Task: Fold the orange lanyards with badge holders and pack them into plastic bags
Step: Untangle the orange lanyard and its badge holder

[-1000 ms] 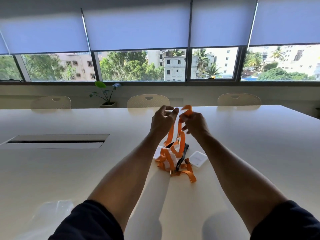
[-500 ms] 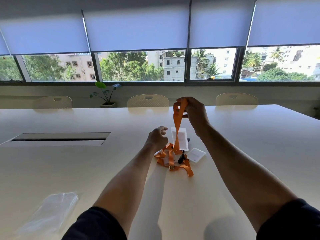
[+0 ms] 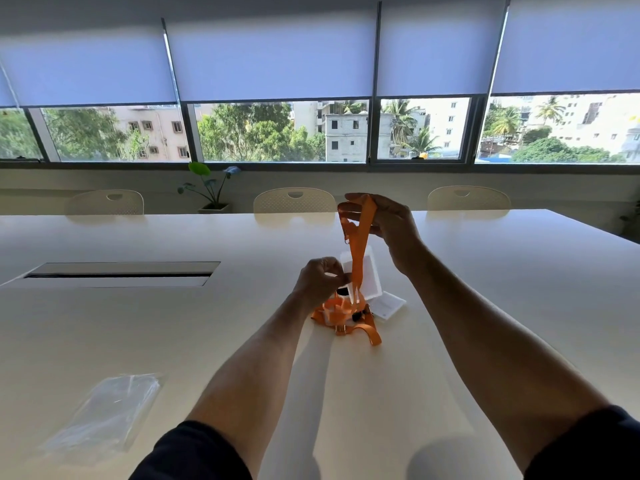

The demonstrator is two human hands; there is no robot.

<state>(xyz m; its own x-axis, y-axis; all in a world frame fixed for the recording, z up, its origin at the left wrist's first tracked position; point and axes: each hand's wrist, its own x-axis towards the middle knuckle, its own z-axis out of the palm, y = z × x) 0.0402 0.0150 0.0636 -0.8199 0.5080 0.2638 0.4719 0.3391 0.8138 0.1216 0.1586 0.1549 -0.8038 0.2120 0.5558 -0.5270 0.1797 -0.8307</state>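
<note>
My right hand (image 3: 384, 220) pinches the top loop of an orange lanyard (image 3: 358, 247) and holds it up over the table. Its clear badge holder (image 3: 369, 277) hangs behind the strap. My left hand (image 3: 320, 280) is lower, fingers curled, pinching the strap near the badge holder. Under both hands lies a pile of orange lanyards (image 3: 346, 317) with another badge holder (image 3: 389, 304) flat beside it. A stack of clear plastic bags (image 3: 107, 410) lies at the near left of the table.
The white table (image 3: 519, 306) has a long cable slot (image 3: 117, 273) at left. Three pale chairs (image 3: 294, 202) stand along the far edge, and a potted plant (image 3: 211, 188) sits by the windows.
My right hand has raised the lanyard higher, pulling it out of the pile. My left hand dropped from the top of the strap down to the badge holder.
</note>
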